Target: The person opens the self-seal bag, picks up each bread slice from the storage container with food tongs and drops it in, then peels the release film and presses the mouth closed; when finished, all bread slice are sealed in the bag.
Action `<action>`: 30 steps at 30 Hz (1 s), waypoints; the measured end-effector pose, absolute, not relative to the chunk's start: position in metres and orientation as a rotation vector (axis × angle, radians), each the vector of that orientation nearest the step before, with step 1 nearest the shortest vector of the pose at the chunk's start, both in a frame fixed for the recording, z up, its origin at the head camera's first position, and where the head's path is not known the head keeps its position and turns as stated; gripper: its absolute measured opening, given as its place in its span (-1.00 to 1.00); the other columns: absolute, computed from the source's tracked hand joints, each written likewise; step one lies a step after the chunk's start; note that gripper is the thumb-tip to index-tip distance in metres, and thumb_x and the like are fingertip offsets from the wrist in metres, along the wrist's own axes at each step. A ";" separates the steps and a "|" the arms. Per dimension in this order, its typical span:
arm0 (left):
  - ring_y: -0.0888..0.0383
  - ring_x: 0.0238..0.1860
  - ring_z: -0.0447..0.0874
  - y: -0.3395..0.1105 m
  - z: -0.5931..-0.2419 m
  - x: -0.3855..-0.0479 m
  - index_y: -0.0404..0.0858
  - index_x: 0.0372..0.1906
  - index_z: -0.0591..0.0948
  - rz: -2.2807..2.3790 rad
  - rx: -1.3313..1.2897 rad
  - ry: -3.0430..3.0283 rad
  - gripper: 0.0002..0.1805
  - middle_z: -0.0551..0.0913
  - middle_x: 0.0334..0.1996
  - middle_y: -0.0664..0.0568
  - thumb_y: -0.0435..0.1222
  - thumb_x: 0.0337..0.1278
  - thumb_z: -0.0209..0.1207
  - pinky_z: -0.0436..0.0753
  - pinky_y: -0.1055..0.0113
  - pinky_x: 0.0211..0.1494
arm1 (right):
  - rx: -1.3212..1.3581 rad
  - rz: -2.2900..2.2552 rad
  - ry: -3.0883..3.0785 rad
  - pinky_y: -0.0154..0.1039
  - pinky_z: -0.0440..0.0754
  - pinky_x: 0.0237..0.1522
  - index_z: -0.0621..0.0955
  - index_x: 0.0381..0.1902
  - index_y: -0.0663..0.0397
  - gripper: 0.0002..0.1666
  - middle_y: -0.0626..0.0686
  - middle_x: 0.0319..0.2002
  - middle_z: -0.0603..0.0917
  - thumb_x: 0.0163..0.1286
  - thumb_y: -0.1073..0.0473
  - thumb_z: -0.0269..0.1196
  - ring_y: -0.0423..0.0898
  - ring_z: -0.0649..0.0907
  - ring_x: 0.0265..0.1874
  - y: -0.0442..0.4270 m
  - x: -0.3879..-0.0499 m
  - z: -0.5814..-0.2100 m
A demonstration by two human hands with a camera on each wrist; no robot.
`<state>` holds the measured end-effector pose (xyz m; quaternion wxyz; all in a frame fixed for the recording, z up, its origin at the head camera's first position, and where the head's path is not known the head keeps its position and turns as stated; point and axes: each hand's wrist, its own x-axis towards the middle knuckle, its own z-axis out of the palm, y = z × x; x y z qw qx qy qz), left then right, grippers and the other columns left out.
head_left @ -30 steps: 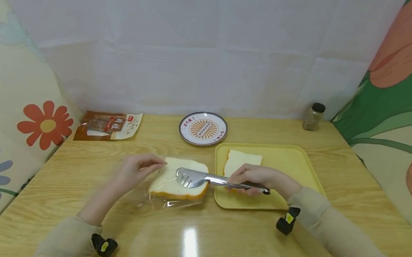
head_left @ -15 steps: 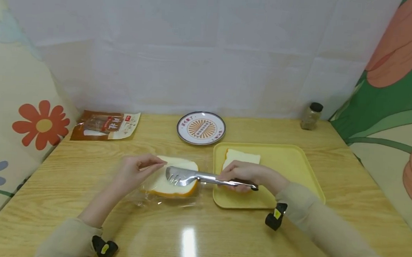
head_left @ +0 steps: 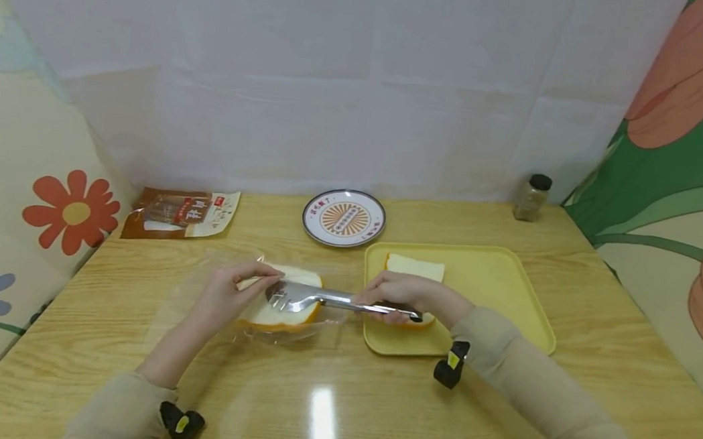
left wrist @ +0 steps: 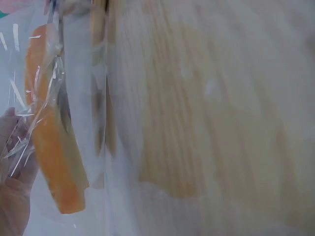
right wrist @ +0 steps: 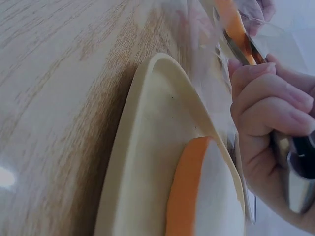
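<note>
On wood-grained table (head_left: 400, 410), thick white, orange-crusted bread slice (head_left: 292, 317) clasped between shiny slotted metal tongs (head_left: 336, 298), inside crinkled clear plastic bag (head_left: 330, 319). Bag edge pinched by left hand (head_left: 228, 297); tongs gripped by right hand (head_left: 400, 293), fingers curled. Round printed plate (head_left: 343, 218) set behind. On yellow rectangular tray (head_left: 491, 302), second slice (head_left: 417, 268) partly covered by right hand. Left wrist view hazed by film.

Creased white backdrop (head_left: 335, 84), flower-patterned side walls (head_left: 30, 133), wood-grain tabletop (head_left: 400, 417), bright reflection (head_left: 322, 419)
</note>
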<state>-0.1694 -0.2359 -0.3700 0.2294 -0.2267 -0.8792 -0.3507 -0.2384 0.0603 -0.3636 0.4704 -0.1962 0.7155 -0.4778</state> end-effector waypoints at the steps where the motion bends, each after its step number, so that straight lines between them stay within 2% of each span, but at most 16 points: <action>1: 0.32 -0.27 0.68 -0.236 -0.370 -0.170 -0.27 -0.36 0.72 -0.958 -0.629 -2.407 -0.84 0.76 -0.37 -0.03 -0.54 -0.08 0.30 0.46 0.81 -0.05 | -0.470 -1.178 1.740 -0.47 0.21 -0.87 0.55 -0.18 0.44 -0.62 -0.03 -0.72 0.44 0.42 0.13 0.07 -0.28 0.29 -0.88 0.060 -0.239 -0.364; 5: 0.24 -0.32 0.70 -0.238 -0.373 -0.171 -0.27 -0.38 0.72 -0.951 -0.659 -2.345 -0.81 0.76 -0.40 -0.03 -0.57 -0.13 0.31 0.52 0.77 -0.10 | -0.441 -1.182 1.702 -0.48 0.21 -0.85 0.56 -0.23 0.38 -0.66 -0.04 -0.70 0.45 0.44 0.15 0.04 -0.29 0.29 -0.86 0.062 -0.240 -0.368; 8: 0.28 -0.34 0.69 -0.239 -0.373 -0.171 -0.28 -0.37 0.72 -0.973 -0.675 -2.307 -0.80 0.76 -0.41 -0.03 -0.59 -0.15 0.32 0.55 0.74 -0.16 | -0.450 -1.174 1.708 -0.47 0.22 -0.85 0.57 -0.24 0.37 -0.67 -0.04 -0.71 0.45 0.43 0.14 0.05 -0.29 0.29 -0.86 0.063 -0.241 -0.369; 12: 0.37 -0.35 0.66 -0.237 -0.372 -0.171 -0.26 -0.38 0.73 -0.954 -0.694 -2.272 -0.78 0.76 -0.42 -0.01 -0.59 -0.19 0.34 0.54 0.74 -0.18 | -0.493 -1.149 1.750 -0.46 0.22 -0.86 0.58 -0.16 0.41 -0.61 -0.05 -0.72 0.44 0.43 0.11 0.07 -0.28 0.30 -0.87 0.060 -0.241 -0.367; 14: 0.35 -0.36 0.67 -0.236 -0.372 -0.172 -0.26 -0.38 0.73 -0.939 -0.713 -2.254 -0.76 0.76 -0.42 0.00 -0.59 -0.21 0.35 0.55 0.74 -0.20 | -0.509 -1.135 1.772 -0.46 0.23 -0.86 0.58 -0.14 0.42 -0.59 -0.05 -0.73 0.44 0.43 0.09 0.06 -0.28 0.30 -0.87 0.056 -0.241 -0.365; 17: 0.34 -0.36 0.67 -0.234 -0.372 -0.171 -0.26 -0.38 0.72 -0.954 -0.722 -2.239 -0.77 0.76 -0.42 -0.01 -0.60 -0.20 0.34 0.55 0.73 -0.24 | -0.518 -1.134 1.786 -0.46 0.23 -0.85 0.60 -0.14 0.41 -0.59 -0.05 -0.73 0.44 0.42 0.10 0.07 -0.28 0.31 -0.86 0.050 -0.242 -0.362; 21: 0.31 -0.34 0.69 -0.233 -0.371 -0.170 -0.33 -0.40 0.71 -1.017 -0.713 -2.196 -0.85 0.75 -0.43 -0.09 -0.58 -0.14 0.32 0.55 0.73 -0.20 | -0.518 -1.156 1.768 -0.46 0.22 -0.85 0.59 -0.17 0.44 -0.61 -0.04 -0.74 0.44 0.42 0.13 0.08 -0.28 0.28 -0.86 0.044 -0.242 -0.360; 30: 0.67 -0.26 0.55 -0.233 -0.370 -0.170 -0.31 -0.41 0.71 -1.036 -0.596 -2.189 -0.81 0.75 -0.45 -0.10 -0.61 -0.16 0.32 0.55 0.76 -0.16 | -0.501 -1.171 1.770 -0.46 0.22 -0.85 0.57 -0.17 0.43 -0.62 -0.04 -0.73 0.45 0.42 0.12 0.09 -0.27 0.28 -0.86 0.043 -0.243 -0.361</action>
